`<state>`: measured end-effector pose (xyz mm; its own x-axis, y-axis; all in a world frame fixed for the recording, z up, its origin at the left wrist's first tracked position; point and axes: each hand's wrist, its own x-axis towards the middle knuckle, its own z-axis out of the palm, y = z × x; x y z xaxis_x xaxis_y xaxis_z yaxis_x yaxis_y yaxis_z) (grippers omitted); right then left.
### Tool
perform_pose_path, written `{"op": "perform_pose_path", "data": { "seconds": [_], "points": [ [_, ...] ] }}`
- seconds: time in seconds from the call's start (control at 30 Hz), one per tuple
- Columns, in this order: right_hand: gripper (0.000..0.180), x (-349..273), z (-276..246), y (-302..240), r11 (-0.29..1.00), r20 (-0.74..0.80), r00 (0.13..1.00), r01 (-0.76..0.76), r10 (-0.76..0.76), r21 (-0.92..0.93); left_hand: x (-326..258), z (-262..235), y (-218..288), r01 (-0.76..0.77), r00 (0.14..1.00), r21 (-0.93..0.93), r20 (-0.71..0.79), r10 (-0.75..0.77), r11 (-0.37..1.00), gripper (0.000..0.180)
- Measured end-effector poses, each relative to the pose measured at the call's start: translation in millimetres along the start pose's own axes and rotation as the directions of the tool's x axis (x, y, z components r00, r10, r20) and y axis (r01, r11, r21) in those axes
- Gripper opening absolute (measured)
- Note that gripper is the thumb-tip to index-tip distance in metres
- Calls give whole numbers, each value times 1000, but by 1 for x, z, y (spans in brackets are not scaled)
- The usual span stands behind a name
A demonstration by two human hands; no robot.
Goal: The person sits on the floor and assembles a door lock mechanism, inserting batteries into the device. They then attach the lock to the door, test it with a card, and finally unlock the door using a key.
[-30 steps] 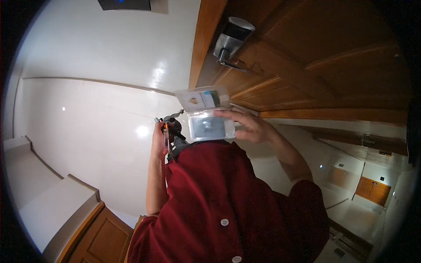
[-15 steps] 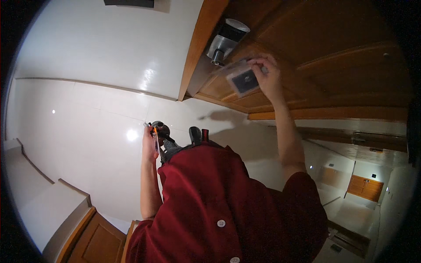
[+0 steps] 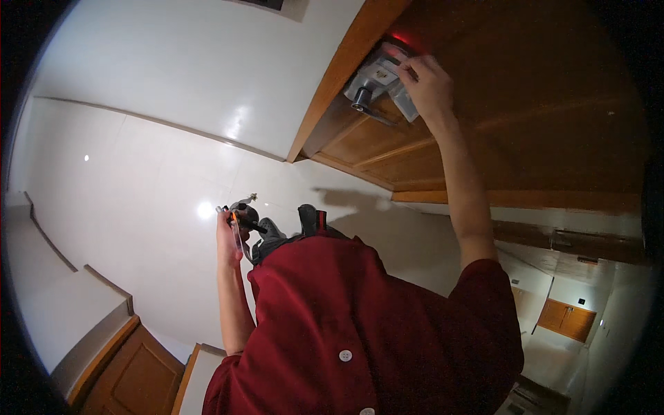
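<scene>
My right hand (image 3: pixel 432 86) is raised to the wooden door (image 3: pixel 532 111), pinching a clear plastic card sleeve (image 3: pixel 406 104). The sleeve lies over or against the silver electronic door lock (image 3: pixel 384 72), partly covering it. A red glow shines at the lock's upper end, beside my fingertips. Below the sleeve juts the lock's lever handle (image 3: pixel 362 102). Down at my left side, my left hand (image 3: pixel 227 242) is closed around a bundle of slim items (image 3: pixel 239 227), among them something clear, something orange and something black; their exact kinds are too small to tell.
The door frame (image 3: pixel 332 76) meets a white wall (image 3: pixel 200 62) on the left. Pale shiny floor tiles (image 3: pixel 152 180) spread below, where my dark shoes (image 3: pixel 309 218) show. Another brown panelled door (image 3: pixel 135 373) stands at the lower left. A room with wooden cabinets (image 3: pixel 567 319) lies far right.
My right hand has moved up the door, bringing the plastic sleeve from beside the handle onto the lock. A red light now shows there. My left hand keeps its hold.
</scene>
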<state>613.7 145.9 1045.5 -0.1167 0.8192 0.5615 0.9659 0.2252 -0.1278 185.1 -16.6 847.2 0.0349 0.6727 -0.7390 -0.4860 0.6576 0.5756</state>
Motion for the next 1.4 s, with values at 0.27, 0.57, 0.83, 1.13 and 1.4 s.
{"op": "perform_pose_path", "data": {
  "seconds": [0.27, 0.57, 0.83, 1.13, 1.4],
  "points": [
    [10, -20, 5, -5, 998, 87, 995, -40, 43, -38, -2, -7, 2, -8, 1000, 23, 24, 7, 1000, 44],
    [10, -8, -26, 0, 1000, -26, 1000, 18, -18, 0, -16, 4, 13, -30, 997, 58, 66, 27, 998, 41],
    [9, -18, -34, -3, 999, 28, 999, -36, 35, 17, -17, 3, 15, -7, 987, 35, 159, 1, 999, 41],
    [10, -127, 15, -38, 335, 186, 794, -439, 579, 834, -16, 6, 11, -2, 996, 31, 90, -1, 1000, 40],
    [15, -175, -2, -192, 621, 441, 872, -227, -214, 750, -3, -1, 48, -19, 979, 79, 203, 2, 997, 49]
  ]
}}
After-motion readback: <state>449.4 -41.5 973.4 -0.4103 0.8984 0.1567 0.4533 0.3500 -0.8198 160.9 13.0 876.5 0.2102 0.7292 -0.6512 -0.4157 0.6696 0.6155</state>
